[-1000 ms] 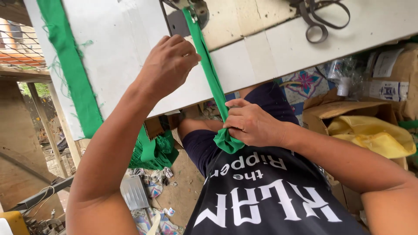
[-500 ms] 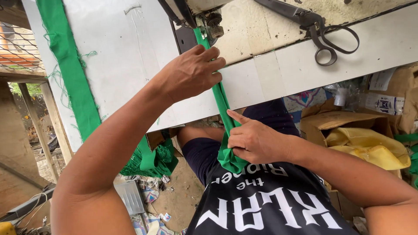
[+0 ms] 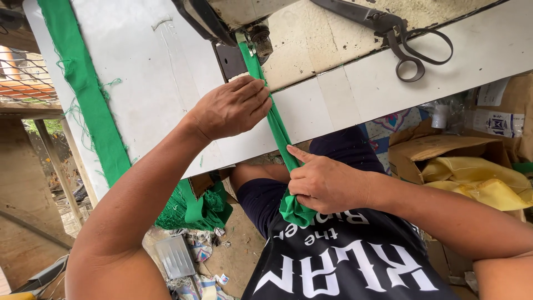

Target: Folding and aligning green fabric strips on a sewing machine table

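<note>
Two hands on green fabric strip, left hand fingers pressing it flat nr needle, right hand fingers pinching it below

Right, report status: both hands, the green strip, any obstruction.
Left hand flat on green fabric strip at the sewing machine foot. Right hand pinching strip at table edge. Scissors lie apart, nothing blocking.
</note>
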